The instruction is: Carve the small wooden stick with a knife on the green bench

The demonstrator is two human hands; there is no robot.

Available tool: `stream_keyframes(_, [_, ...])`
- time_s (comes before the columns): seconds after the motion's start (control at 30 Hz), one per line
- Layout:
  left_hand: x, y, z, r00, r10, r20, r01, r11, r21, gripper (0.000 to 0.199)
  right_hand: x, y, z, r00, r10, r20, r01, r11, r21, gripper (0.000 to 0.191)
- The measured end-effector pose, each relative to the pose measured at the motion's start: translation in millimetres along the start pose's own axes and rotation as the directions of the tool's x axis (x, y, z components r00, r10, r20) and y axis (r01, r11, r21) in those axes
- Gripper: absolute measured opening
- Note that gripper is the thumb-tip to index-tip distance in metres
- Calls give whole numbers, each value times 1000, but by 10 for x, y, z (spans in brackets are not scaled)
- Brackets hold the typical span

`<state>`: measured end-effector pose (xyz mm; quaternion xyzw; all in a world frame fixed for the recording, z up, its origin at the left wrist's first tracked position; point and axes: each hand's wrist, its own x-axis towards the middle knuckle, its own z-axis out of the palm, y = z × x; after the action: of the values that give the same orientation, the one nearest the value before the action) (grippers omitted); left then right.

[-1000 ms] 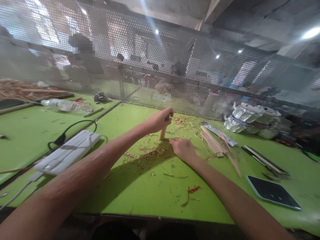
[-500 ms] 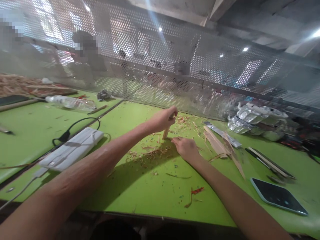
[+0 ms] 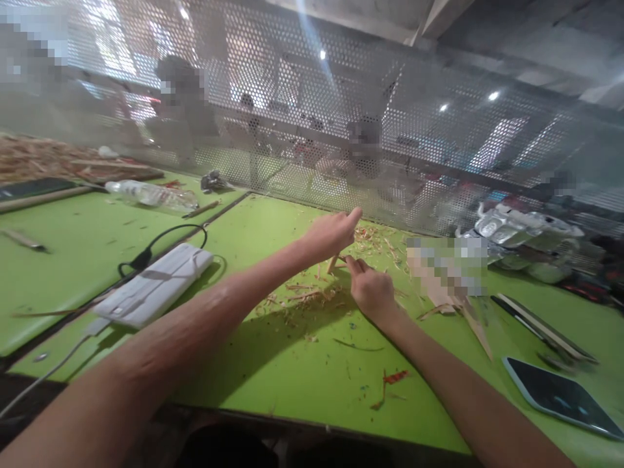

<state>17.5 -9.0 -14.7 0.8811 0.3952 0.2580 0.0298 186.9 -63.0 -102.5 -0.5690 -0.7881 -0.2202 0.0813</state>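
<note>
My left hand point(image 3: 334, 233) is closed round the upper part of a small wooden piece point(image 3: 332, 264), whose lower end shows beneath the fingers over the green table point(image 3: 292, 383). Just right of it, my right hand point(image 3: 373, 289) is closed, its fingers curled on a thin dark object point(image 3: 342, 258) that points at the wood; most of that object is hidden, so I cannot tell what it is. Wood shavings point(image 3: 305, 296) lie scattered below and behind both hands.
A white power bank point(image 3: 153, 284) with cables lies left of my left forearm. On the right are a phone point(image 3: 560, 396), flat wood pieces point(image 3: 433, 279) and clear plastic packaging point(image 3: 519, 234). A plastic bottle point(image 3: 153, 194) lies back left, before a perforated screen point(image 3: 302, 156).
My right hand has risen slightly from the tabletop and its fingers are more curled. My left hand has tilted over the wood. The whole view has shifted a little.
</note>
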Motion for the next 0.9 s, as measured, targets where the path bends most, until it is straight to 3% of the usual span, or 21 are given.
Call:
stream_keyframes(0.2, [9,-53,32,999,28,-39,-23,992,123,23,-15,-14,10,1000,-6,4,6,1000,-14,53])
stream_keyframes(0.53, [-4,-50,43,998,36,-54,-26,985,172,30,22,-78,-83,970,-8,243,13,1000,-18,48])
stream_keyframes(0.73, [3,-149,25,997,2,-73,10,987,162,25,15,-18,-31,991,-48,123,45,999,28,48])
stream_keyframes(0.9, [16,-243,-23,987,-91,-129,103,991,87,19,17,54,-21,999,-39,-11,40,996,82,43])
